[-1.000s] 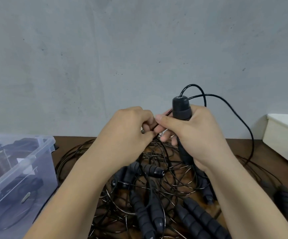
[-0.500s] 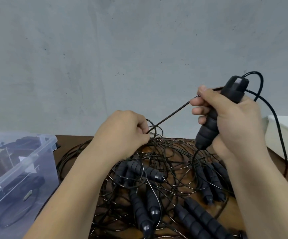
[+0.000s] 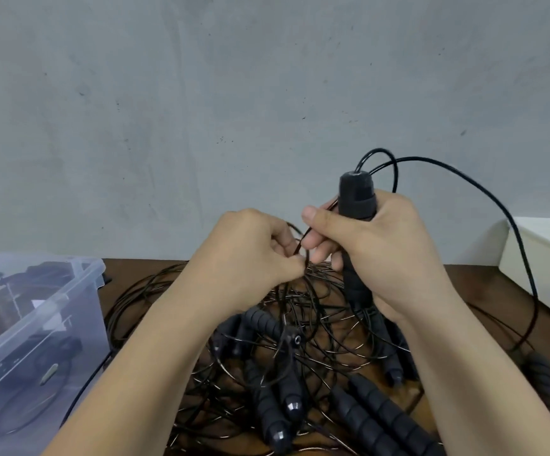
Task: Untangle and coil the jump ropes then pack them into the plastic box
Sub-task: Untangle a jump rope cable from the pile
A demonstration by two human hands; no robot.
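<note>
**Both hands closing on one rope above the pile**

Mid-frame, the right hand [image 3: 382,251] is gripping an upright black handle [image 3: 356,195]. The left hand [image 3: 250,258], just beside it, is pinching that rope's thin cord [image 3: 302,243]. Below them, tangled jump ropes [image 3: 300,357] are lying on the brown table [image 3: 464,281]. The clear plastic box [image 3: 79,278] is sitting at lower left, its white tag too blurred to read

No writing, label, brand or number can be read anywhere in view.
</note>
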